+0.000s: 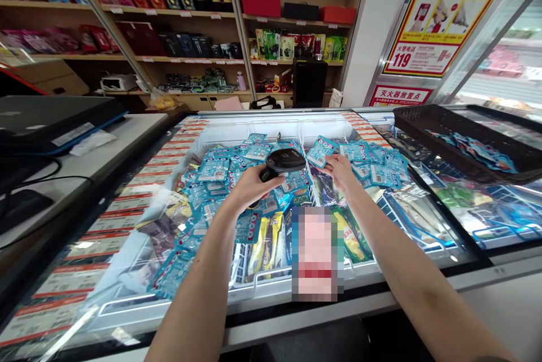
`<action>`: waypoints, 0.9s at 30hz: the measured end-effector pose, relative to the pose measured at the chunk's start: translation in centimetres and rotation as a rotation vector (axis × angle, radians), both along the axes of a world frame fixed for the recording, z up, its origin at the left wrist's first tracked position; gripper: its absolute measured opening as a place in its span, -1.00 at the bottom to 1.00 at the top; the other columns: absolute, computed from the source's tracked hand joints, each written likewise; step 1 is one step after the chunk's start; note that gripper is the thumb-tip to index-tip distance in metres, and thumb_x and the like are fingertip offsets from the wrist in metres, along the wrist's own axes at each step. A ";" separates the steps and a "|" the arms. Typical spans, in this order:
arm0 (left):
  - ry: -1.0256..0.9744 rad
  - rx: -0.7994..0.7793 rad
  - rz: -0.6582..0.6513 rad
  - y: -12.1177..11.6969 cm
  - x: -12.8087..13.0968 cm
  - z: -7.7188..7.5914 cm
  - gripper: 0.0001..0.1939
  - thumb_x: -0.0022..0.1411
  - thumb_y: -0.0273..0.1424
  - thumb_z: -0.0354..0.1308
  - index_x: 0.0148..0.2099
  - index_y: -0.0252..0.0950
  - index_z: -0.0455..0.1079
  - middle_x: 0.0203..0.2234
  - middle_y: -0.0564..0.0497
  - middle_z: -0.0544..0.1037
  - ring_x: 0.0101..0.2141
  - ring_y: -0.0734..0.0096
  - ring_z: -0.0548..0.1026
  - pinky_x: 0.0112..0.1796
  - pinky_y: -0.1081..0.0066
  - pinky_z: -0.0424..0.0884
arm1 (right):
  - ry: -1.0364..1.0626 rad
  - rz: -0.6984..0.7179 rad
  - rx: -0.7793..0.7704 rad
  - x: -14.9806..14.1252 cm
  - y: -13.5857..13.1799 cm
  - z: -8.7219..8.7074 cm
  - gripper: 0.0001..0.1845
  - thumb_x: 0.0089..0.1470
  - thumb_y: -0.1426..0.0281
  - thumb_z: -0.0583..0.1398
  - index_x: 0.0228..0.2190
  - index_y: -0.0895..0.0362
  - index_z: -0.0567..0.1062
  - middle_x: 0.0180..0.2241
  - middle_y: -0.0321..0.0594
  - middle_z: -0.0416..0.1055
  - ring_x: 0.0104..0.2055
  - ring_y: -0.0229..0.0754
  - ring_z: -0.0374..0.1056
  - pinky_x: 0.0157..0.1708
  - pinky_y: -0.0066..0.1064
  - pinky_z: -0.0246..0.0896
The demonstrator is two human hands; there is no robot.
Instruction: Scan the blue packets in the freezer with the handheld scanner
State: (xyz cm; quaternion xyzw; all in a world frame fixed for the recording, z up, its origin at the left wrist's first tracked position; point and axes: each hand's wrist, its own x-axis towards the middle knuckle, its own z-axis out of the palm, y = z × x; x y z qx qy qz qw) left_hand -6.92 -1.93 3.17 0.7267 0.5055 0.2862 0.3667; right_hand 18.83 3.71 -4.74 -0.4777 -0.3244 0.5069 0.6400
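My left hand [249,184] is wrapped round the handle of a black barcode scanner [283,161], whose head points toward the far right. My right hand [341,171] reaches over the open chest freezer [271,288] and pinches a blue-and-white ice cream packet [320,153] by its edge. Both hands hover above a heap of the same blue packets [220,173] piled in the freezer. Yellow packets [269,243] lie in wire baskets nearer to me.
A black plastic basket [461,136] with a few blue packets rests on the glass lid at the right. A counter with a black device [51,116] and cables stands at the left. Wooden shelves of boxed goods [178,23] line the back wall. A pixelated patch covers the freezer front.
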 end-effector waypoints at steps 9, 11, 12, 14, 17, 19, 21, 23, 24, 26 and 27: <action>0.016 -0.032 -0.002 0.0 0.3 -0.1 -0.63 0.04 -0.06 0.17 -0.33 -0.30 0.37 -0.74 0.10 0.34 -0.69 0.44 0.30 -0.59 0.45 0.16 | 0.131 0.040 0.026 0.4 0.5 -0.6 -0.83 0.05 0.49 0.17 -0.42 0.08 0.22 -0.50 -0.33 0.45 -0.38 -0.24 0.47 -0.17 -0.13 0.45; 0.020 -0.035 0.000 0.0 0.4 -0.1 -0.62 0.04 -0.06 0.16 -0.32 -0.30 0.37 -0.73 0.10 0.34 -0.68 0.45 0.30 -0.59 0.46 0.16 | 0.129 0.046 0.028 0.5 0.5 -0.7 -0.82 0.04 0.50 0.17 -0.43 0.08 0.22 -0.53 -0.37 0.42 -0.41 -0.26 0.45 -0.17 -0.13 0.44; 0.024 -0.038 -0.001 -0.1 0.4 -0.1 -0.62 0.04 -0.06 0.16 -0.31 -0.31 0.36 -0.72 0.10 0.35 -0.68 0.45 0.30 -0.58 0.46 0.16 | 0.128 0.048 0.031 0.5 0.5 -0.7 -0.81 0.04 0.50 0.18 -0.43 0.07 0.22 -0.55 -0.39 0.40 -0.43 -0.28 0.43 -0.17 -0.13 0.44; 0.034 -0.039 -0.005 -0.1 0.4 -0.1 -0.61 0.04 -0.05 0.16 -0.30 -0.31 0.36 -0.72 0.10 0.35 -0.68 0.45 0.30 -0.58 0.46 0.16 | 0.131 0.051 0.042 0.6 0.5 -0.7 -0.79 0.03 0.52 0.19 -0.44 0.07 0.22 -0.59 -0.45 0.34 -0.50 -0.32 0.38 -0.17 -0.13 0.44; 0.045 -0.038 -0.009 0.0 0.4 -0.1 -0.60 0.05 -0.04 0.15 -0.29 -0.31 0.36 -0.72 0.10 0.34 -0.68 0.45 0.31 -0.58 0.46 0.17 | 0.146 0.069 0.057 0.7 0.4 -0.6 -0.76 0.00 0.53 0.22 -0.43 0.06 0.22 -0.64 -0.52 0.26 -0.61 -0.39 0.27 -0.17 -0.13 0.45; 0.048 -0.037 -0.011 0.0 0.3 -0.2 -0.59 0.05 -0.04 0.15 -0.29 -0.31 0.36 -0.72 0.10 0.34 -0.68 0.45 0.31 -0.58 0.46 0.17 | 0.151 0.085 0.049 0.7 0.4 -0.5 -0.73 -0.02 0.52 0.24 -0.43 0.06 0.21 -0.63 -0.52 0.26 -0.61 -0.38 0.27 -0.19 -0.13 0.46; 0.050 -0.035 -0.013 0.1 0.3 -0.2 -0.59 0.05 -0.04 0.15 -0.28 -0.31 0.36 -0.73 0.10 0.34 -0.68 0.45 0.31 -0.58 0.46 0.17 | 0.150 0.096 0.035 0.8 0.4 -0.3 -0.69 -0.04 0.51 0.26 -0.44 0.05 0.19 -0.60 -0.49 0.30 -0.55 -0.35 0.33 -0.21 -0.13 0.47; 0.055 -0.033 -0.011 0.1 0.4 -0.2 -0.59 0.05 -0.04 0.16 -0.29 -0.31 0.37 -0.73 0.10 0.35 -0.68 0.44 0.31 -0.59 0.45 0.16 | 0.147 0.105 0.027 0.8 0.4 -0.1 -0.68 -0.04 0.51 0.26 -0.44 0.05 0.18 -0.58 -0.47 0.32 -0.51 -0.32 0.37 -0.21 -0.13 0.47; 0.058 -0.033 -0.009 0.1 0.4 -0.1 -0.60 0.05 -0.04 0.16 -0.30 -0.31 0.37 -0.73 0.10 0.35 -0.68 0.44 0.32 -0.59 0.45 0.16 | 0.146 0.110 0.024 0.8 0.4 -0.1 -0.69 -0.04 0.51 0.26 -0.44 0.05 0.18 -0.57 -0.46 0.33 -0.50 -0.31 0.38 -0.21 -0.13 0.47; 0.058 -0.034 -0.007 0.0 0.4 -0.1 -0.60 0.04 -0.04 0.16 -0.31 -0.31 0.36 -0.73 0.09 0.35 -0.68 0.44 0.32 -0.59 0.45 0.16 | 0.146 0.118 0.021 0.9 0.4 -0.1 -0.70 -0.03 0.52 0.25 -0.43 0.05 0.18 -0.57 -0.45 0.34 -0.48 -0.31 0.39 -0.19 -0.13 0.46; 0.058 -0.035 -0.009 0.0 0.5 0.0 -0.60 0.04 -0.04 0.16 -0.31 -0.31 0.36 -0.73 0.10 0.35 -0.68 0.45 0.32 -0.59 0.45 0.16 | 0.147 0.122 0.021 0.9 0.4 -0.1 -0.70 -0.03 0.52 0.24 -0.43 0.05 0.18 -0.56 -0.45 0.35 -0.47 -0.30 0.40 -0.18 -0.12 0.46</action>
